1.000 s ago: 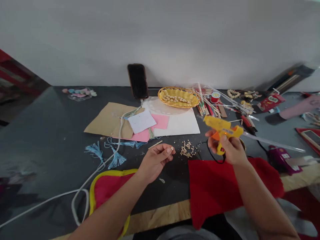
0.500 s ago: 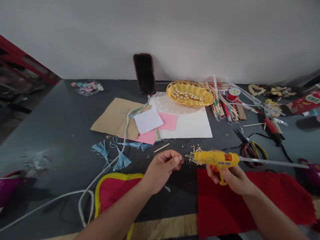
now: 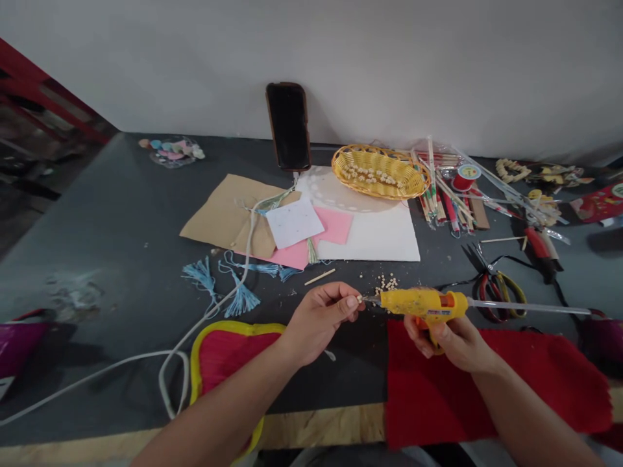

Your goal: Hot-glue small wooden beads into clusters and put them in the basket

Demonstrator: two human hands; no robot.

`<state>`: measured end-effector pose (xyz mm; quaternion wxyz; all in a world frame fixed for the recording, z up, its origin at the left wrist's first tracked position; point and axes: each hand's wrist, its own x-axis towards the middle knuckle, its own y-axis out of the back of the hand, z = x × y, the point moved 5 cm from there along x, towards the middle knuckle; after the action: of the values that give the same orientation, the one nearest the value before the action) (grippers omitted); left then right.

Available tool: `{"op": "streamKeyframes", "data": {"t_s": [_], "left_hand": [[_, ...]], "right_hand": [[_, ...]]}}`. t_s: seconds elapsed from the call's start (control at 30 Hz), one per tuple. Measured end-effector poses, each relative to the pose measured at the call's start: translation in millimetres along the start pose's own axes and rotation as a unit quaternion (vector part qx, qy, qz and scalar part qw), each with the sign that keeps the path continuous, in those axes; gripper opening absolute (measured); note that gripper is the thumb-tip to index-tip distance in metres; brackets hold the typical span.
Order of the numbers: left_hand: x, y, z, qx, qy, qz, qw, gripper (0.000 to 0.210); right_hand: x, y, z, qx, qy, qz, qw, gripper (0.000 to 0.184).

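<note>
My right hand [image 3: 450,340] is wrapped round the handle of a yellow glue gun [image 3: 413,303], with a long clear glue stick [image 3: 530,307] poking out of its back. Between thumb and forefinger, my left hand [image 3: 324,318] pinches a small pale bead-like piece [image 3: 360,299]. The gun's metal nozzle [image 3: 374,299] points left, right at that piece; whether they touch I cannot tell. Just behind the nozzle lies a scatter of small pale beads [image 3: 387,282]. Under my right hand and forearm spreads a red cloth [image 3: 428,402].
A yellow wicker basket [image 3: 379,191] holds small bead clusters. Scissors [image 3: 499,292], pliers [image 3: 538,250] and bundled sticks [image 3: 445,201] lie right. Papers [image 3: 294,224], blue tassels [image 3: 243,299], a white cable [image 3: 178,353] and a yellow-edged red pad [image 3: 233,357] lie left. A phone [image 3: 289,126] leans on the wall.
The nozzle and the pinched piece have come closer together. The view has tilted and shifted slightly, so the table items sit a little higher and mostly further right.
</note>
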<state>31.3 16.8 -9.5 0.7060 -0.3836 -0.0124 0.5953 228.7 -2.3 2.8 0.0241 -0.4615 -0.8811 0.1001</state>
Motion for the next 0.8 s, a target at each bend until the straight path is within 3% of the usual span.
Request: {"op": "streamKeyframes", "data": {"t_s": [0.8], "left_hand": [[-1.8, -3.0, 2.8, 0.028, -0.007, -0.005, 1.0, 0.029]], "right_hand": [[-0.7, 0.9, 0.6, -0.011, -0.006, -0.001, 1.0, 0.034]]}}
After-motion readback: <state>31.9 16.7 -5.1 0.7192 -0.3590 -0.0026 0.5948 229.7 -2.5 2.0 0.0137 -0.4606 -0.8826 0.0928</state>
